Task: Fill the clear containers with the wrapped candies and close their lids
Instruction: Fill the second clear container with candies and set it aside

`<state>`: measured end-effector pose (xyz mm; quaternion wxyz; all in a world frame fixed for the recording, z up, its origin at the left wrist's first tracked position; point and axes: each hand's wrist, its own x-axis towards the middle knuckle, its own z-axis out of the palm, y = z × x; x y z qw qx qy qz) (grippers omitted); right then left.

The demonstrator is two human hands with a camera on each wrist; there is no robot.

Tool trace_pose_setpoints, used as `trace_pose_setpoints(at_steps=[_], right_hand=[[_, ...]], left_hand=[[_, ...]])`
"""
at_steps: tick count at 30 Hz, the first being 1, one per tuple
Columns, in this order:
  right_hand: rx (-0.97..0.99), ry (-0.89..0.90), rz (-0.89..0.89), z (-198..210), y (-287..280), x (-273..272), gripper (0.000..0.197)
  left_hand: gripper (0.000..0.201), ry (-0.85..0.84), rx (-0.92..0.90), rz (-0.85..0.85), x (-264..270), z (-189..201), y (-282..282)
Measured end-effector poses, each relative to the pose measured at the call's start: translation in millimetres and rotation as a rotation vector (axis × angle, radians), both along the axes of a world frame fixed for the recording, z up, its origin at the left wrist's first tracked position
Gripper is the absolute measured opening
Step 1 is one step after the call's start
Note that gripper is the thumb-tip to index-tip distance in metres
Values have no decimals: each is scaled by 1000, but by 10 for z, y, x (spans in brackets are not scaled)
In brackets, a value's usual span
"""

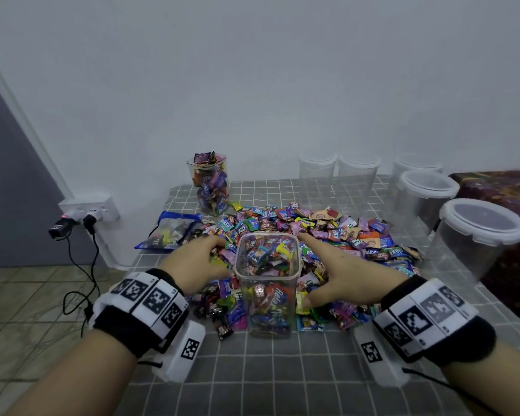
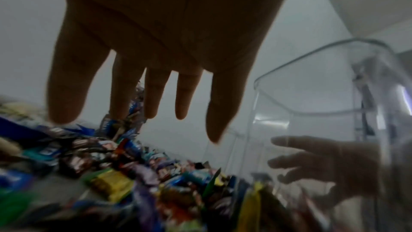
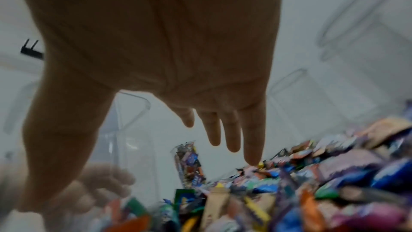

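far jar (image 1: 209,184) full, unlidded | near jar (image 1: 267,277) mid-table, about full, no lid | five lidded jars (image 1: 479,232) empty | both hands (image 1: 197,259) (image 1: 339,274) over candies (image 1: 327,232), fingers spread, holding nothing

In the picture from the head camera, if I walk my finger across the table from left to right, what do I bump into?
Blue candy bag → left hand → open container half full of candies → right hand → lidded empty container at the right edge.
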<state>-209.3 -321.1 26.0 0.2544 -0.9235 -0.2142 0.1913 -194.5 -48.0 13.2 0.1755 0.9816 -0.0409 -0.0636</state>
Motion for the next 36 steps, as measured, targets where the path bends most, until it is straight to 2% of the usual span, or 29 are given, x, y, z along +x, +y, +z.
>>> trace_pose_setpoints(at_steps=[2, 4, 7, 9, 14, 16, 19, 22, 24, 32, 36], right_hand=[[-172, -37, 1, -45, -58, 44, 117], [-306, -47, 9, -81, -93, 66, 117], [-464, -37, 22, -152, -105, 87, 119], [-527, -38, 30, -206, -94, 105, 120], [-537, -34, 56, -272, 1, 128, 120], [-536, -33, 79, -314, 55, 132, 118], [-553, -68, 95, -385, 87, 154, 113], [-548, -88, 96, -402, 82, 173, 100], [-541, -101, 91, -394, 87, 178, 90], [-457, -209, 85, -374, 124, 186, 46], [-427, -238, 69, -378, 124, 175, 35]], left_hand=[[93, 148, 161, -79, 27, -142, 4], [110, 278, 296, -126, 39, -262, -16], [122, 358, 417, -148, 35, -365, -68], [123, 369, 452, -135, 33, -381, -108], [103, 372, 442, -138, 58, -356, -253], [91, 343, 448, -137, 63, -349, -303], [86, 273, 420, -154, 78, -354, -327], [53, 198, 286, -115, 78, -347, -324], [41, 153, 247, -96, 64, -319, -327], [29, 23, 254, -58, 21, -209, -358], [28, -75, 248, -57, -27, -163, -368]])
